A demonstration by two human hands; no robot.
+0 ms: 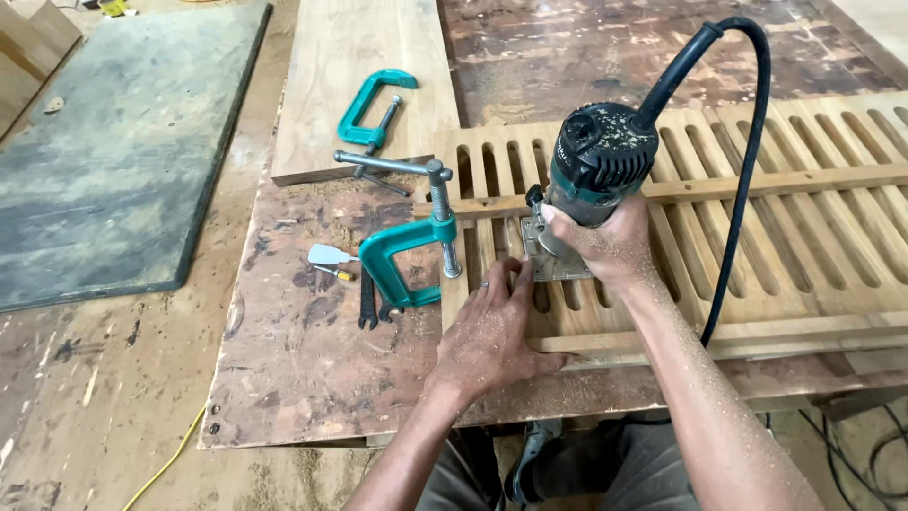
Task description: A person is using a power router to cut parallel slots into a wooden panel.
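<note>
From the head camera, the right hand is wrapped around the body of the teal trim router, which stands upright on the slatted wooden panel; the panel's long axis runs left to right, the router near its left end. The left hand lies flat, fingers spread, on the panel just in front of the router base, nearer the teal clamp gripping the panel's left edge; no containers show

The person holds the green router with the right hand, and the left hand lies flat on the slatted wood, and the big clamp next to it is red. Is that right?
Not quite. The head view shows the big clamp is green, not red. The rest holds: the right hand grips the green router, and the left hand lies flat on the slatted wood.
</note>
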